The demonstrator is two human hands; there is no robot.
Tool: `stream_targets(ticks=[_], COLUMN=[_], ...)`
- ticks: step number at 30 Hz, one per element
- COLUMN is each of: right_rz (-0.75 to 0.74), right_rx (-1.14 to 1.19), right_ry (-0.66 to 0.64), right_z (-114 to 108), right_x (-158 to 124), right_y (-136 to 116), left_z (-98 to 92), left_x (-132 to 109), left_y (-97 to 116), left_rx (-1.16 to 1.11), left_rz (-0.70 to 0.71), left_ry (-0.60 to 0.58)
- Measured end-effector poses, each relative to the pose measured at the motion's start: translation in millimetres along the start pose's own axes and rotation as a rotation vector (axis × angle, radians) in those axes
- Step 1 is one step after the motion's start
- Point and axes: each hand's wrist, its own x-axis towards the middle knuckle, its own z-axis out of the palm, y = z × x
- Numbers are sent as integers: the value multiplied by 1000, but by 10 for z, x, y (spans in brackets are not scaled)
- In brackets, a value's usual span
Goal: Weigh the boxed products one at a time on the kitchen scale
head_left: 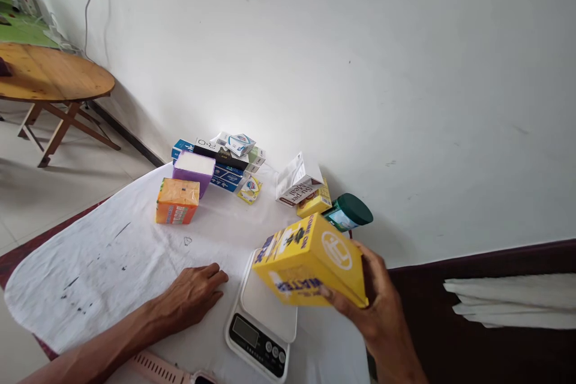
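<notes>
The yellow cardboard box (310,261) with blue lettering hangs tilted in your right hand (378,312), fingers (335,297) wrapped under its near edge and thumb behind, just above the far right corner of the small white digital kitchen scale (263,324). The box does not appear to touch the platform; judged from this, the step in hand is bringing it down onto the scale. Your left hand (193,294) lies flat on the white cloth-covered desk (103,264), fingers loosely spread and holding nothing, just left of the scale. The next move seems to call for levelling the box, centring it over the platform and keeping it off the dark display at the near edge, which would otherwise be covered.

Farther back on the desk stand an orange carton (177,201) and a purple box with a white top (193,171), with a stack of blue and white packets (225,159) behind them near the wall. To the right of these lie a white folded carton (299,180), a smaller yellow pack (315,203) and a green-lidded jar (348,211) on its side. A round wooden table (54,75) stands far left on the floor.
</notes>
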Motion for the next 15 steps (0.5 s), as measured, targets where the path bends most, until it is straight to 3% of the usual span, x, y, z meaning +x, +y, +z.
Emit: stream_targets(ticks=[4, 9, 15], right_rz=[-82, -105, -75], right_rx=[-5, -68, -4], right_ry=[104, 97, 131], right_z=[-35, 202, 431], right_x=[630, 1329, 1541], right_y=[135, 541, 771], left_z=[-4, -7, -44], left_x=[-1, -5, -5], left_y=[-8, 2, 38], left_rx=[13, 8, 19], left_rz=[-3, 1, -9], left_ry=[-6, -5, -5])
